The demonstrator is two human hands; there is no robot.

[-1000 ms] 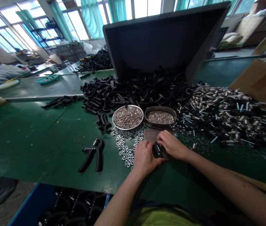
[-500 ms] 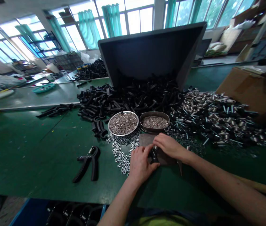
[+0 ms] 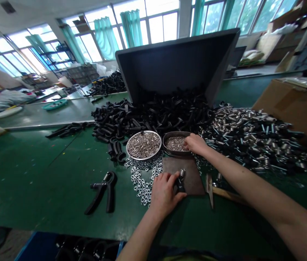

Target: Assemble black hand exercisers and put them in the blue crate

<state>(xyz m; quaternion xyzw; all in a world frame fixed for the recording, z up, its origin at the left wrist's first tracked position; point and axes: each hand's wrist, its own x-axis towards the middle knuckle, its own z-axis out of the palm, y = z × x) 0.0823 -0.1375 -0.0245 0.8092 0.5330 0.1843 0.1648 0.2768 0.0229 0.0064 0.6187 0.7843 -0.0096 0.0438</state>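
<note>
My left hand (image 3: 165, 192) rests on a brown metal plate (image 3: 193, 177) and is shut on a black plastic hand-grip part (image 3: 181, 186), with a small silver pin (image 3: 182, 173) standing up from it. My right hand (image 3: 195, 144) reaches away from the plate, its fingertips in an oval metal tray (image 3: 174, 149) of small silver pieces. Whether those fingers pinch anything is hidden. A round metal tray (image 3: 144, 145) of short silver tubes sits just left of the oval one. A hammer with a metal head (image 3: 210, 189) lies beside the plate's right edge.
Loose silver nuts (image 3: 142, 185) spread left of the plate. Piles of black handles (image 3: 148, 117) and silver-and-black parts (image 3: 253, 139) lie behind, below a tilted dark bin (image 3: 176, 63). An assembled black hand gripper (image 3: 104, 192) lies on the green table (image 3: 33, 174). A blue crate (image 3: 39, 246) sits below the table edge.
My right hand has left the black part and moved forward into the oval tray. The hammer head now shows beside the plate. My left hand stays on the black part.
</note>
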